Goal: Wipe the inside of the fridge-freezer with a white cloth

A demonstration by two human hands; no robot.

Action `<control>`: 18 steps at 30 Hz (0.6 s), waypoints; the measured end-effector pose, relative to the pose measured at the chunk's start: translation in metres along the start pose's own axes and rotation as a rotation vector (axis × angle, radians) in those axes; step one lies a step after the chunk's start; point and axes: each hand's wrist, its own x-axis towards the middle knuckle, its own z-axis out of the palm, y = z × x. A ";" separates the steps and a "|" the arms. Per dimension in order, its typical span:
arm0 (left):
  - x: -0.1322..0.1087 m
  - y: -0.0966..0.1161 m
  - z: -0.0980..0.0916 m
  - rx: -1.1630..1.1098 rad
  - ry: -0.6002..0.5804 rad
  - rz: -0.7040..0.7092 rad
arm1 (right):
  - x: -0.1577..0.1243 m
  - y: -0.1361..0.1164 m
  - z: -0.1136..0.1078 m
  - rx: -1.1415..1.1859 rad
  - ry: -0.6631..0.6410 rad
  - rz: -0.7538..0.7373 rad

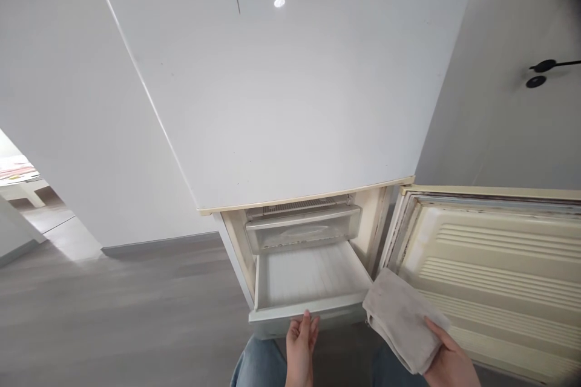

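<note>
Left hand point(302, 337) curls nearly closed on the drawer front point(341, 318); right hand point(447, 355) clasps a folded cloth point(400, 315).

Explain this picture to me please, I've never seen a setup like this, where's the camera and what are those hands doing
There's no machine doing the work here: these are a person's two bare hands. The single picture comes from a camera worn on their head, looking forward and down, so their denim-covered knees show below. In front is what looks like a fridge or freezer compartment, its door open to the right. A lower drawer is pulled out beneath an upper drawer. The left hand has curled fingers at the lower drawer's front; whether it grips is hard to tell. The right hand holds a folded gray cloth.
</note>
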 end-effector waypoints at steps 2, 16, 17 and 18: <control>-0.004 -0.006 -0.004 0.002 0.021 -0.027 | 0.005 -0.003 0.002 -0.002 -0.018 -0.006; -0.005 -0.038 -0.015 -0.064 0.150 -0.040 | 0.089 0.060 0.127 -0.240 -0.204 0.143; -0.004 -0.039 -0.014 -0.069 0.172 -0.023 | 0.101 0.068 0.140 -0.261 -0.183 0.139; -0.003 -0.042 -0.014 -0.071 0.192 -0.005 | 0.112 0.075 0.153 -0.277 -0.171 0.124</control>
